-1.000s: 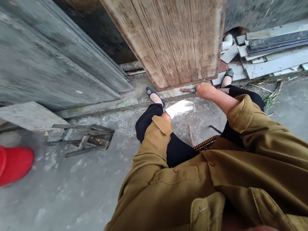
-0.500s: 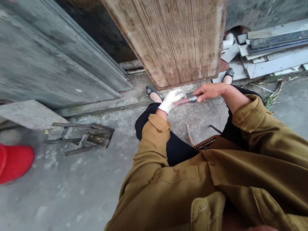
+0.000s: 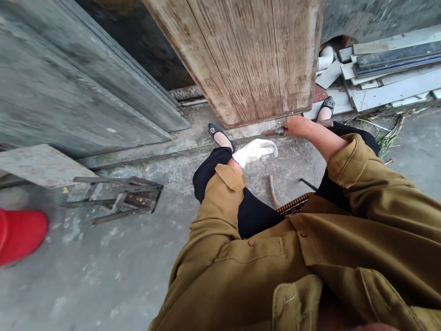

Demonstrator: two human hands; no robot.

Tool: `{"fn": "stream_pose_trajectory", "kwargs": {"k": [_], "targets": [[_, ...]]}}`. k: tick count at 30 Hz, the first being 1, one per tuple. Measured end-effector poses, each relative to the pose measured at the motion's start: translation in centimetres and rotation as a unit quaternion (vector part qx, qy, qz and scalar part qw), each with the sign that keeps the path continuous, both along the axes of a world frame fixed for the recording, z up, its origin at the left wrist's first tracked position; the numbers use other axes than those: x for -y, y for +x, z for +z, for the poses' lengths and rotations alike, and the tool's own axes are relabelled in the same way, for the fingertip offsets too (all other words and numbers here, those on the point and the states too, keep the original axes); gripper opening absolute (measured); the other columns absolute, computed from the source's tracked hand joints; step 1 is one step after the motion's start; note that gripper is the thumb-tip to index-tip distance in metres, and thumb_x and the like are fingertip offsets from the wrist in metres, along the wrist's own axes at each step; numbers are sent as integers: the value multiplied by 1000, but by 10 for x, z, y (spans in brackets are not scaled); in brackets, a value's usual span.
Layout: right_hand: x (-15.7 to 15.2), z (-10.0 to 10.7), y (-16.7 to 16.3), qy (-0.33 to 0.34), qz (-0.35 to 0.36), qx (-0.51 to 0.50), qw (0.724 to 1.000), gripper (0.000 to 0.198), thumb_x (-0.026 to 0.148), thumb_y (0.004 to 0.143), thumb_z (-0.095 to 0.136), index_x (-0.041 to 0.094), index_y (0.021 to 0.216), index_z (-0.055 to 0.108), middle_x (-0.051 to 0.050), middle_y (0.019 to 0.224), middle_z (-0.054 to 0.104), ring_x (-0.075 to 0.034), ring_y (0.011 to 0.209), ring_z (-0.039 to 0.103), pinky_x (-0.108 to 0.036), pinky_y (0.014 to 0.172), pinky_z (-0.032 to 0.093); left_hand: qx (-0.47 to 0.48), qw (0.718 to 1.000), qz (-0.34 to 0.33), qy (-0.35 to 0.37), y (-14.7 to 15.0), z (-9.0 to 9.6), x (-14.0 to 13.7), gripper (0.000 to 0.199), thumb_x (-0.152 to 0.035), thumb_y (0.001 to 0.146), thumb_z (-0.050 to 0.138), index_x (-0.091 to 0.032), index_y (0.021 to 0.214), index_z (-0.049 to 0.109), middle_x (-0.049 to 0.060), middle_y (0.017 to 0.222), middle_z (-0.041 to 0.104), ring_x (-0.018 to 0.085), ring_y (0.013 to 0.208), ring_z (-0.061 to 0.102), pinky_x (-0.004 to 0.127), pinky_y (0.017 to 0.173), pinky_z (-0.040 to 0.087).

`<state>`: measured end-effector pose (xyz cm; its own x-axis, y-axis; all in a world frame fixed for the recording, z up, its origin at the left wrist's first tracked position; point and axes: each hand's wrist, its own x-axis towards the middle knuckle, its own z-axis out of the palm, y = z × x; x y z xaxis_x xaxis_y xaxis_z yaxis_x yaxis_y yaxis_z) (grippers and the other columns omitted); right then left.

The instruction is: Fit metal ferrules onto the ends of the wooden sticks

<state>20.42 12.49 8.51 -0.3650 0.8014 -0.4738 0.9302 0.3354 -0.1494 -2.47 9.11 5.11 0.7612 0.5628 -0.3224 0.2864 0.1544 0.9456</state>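
Observation:
My left hand (image 3: 257, 151) wears a white glove and hangs above the concrete floor between my knees. Its fingers are curled together, and whatever may be inside them is hidden. My bare right hand (image 3: 298, 126) is closed around a brown stick-like tool (image 3: 280, 131) with a grey band near the grip. One end of it points left and is blurred; a brown part also shows beyond my right wrist. The two hands are apart. Below them on the floor lie a brown curved handle (image 3: 273, 189) and a thin dark rod (image 3: 308, 185).
A weathered wooden panel (image 3: 258, 69) stands in front of me. To the left are a small wooden stool (image 3: 138, 197) on its side and a red object (image 3: 24, 234). Stacked boards (image 3: 389, 87) lie at the right. A woven seat edge (image 3: 292, 204) shows beneath me.
My right hand has moved slightly up and right with the tool, away from my left hand. The gloved hand has shifted a little right and down.

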Motion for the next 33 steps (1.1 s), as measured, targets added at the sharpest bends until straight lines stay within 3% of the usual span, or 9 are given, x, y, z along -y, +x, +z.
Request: {"fn": "stream_pose_trajectory", "kwargs": {"k": [5, 9, 12, 17, 20, 25, 27, 29, 33], "targets": [[13, 5, -5, -277, 113, -47, 953, 13, 10, 95, 72, 13, 103, 83, 1, 73, 67, -13, 70, 60, -24, 73, 43, -11, 994, 90, 58, -7, -5, -7, 26, -38, 85, 77, -13, 84, 72, 4, 74, 68, 9, 57, 48, 24, 54, 37], [14, 21, 5, -321, 98, -187, 923, 15, 11, 95, 71, 13, 106, 80, 4, 71, 63, -10, 68, 56, -21, 70, 39, -32, 983, 139, 117, -14, -18, -20, 23, -36, 93, 70, -15, 87, 71, 2, 72, 67, 11, 58, 50, 25, 59, 41], [9, 30, 21, -283, 52, -303, 909, 15, 23, 97, 71, 15, 108, 78, 3, 78, 66, -9, 68, 54, -21, 69, 41, -64, 974, 158, 152, -15, -26, -26, 22, -34, 96, 67, -15, 84, 69, 0, 65, 61, 12, 60, 52, 24, 61, 42], [3, 34, 27, -73, -176, -396, 898, 27, 39, 105, 64, 15, 110, 75, -5, 83, 71, -14, 69, 57, -25, 64, 47, -59, 991, 62, 105, 2, -22, -13, 23, -30, 99, 59, -14, 92, 73, -1, 61, 56, 11, 56, 49, 22, 57, 38], [-1, 25, 17, -15, -202, -315, 927, 29, 34, 108, 59, 13, 117, 76, -10, 87, 74, -18, 76, 65, -28, 69, 51, -53, 996, -11, 69, 13, -15, -2, 24, -35, 97, 63, -14, 92, 75, -1, 64, 57, 11, 56, 48, 22, 57, 38], [-7, 1, 4, 39, -80, -53, 995, 35, 27, 102, 66, 10, 128, 80, -22, 127, 78, -32, 118, 73, -36, 95, 54, -64, 991, -46, 104, 12, -15, -1, 29, -40, 93, 65, -14, 91, 77, 1, 72, 63, 11, 61, 49, 23, 61, 41], [-4, -3, 3, -14, -15, 6, 1000, 33, 25, 100, 70, 10, 126, 82, -22, 125, 78, -31, 117, 73, -36, 96, 53, -77, 987, -12, 141, 6, -17, -5, 27, -38, 92, 63, -14, 90, 77, 2, 75, 66, 12, 65, 52, 24, 66, 44], [1, -2, 1, -126, 46, 15, 991, 25, 22, 98, 72, 12, 118, 84, -15, 108, 81, -24, 99, 74, -33, 89, 53, -87, 981, 34, 172, 1, -18, -9, 25, -35, 90, 64, -13, 91, 76, 4, 83, 71, 14, 72, 58, 26, 73, 48], [10, 9, 0, -320, 102, -70, 939, 18, 15, 101, 67, 14, 109, 82, 0, 79, 71, -12, 71, 61, -24, 77, 46, -98, 973, 57, 201, -8, -21, -16, 25, -33, 87, 65, -13, 94, 77, 7, 95, 76, 18, 84, 64, 29, 83, 52]]}}
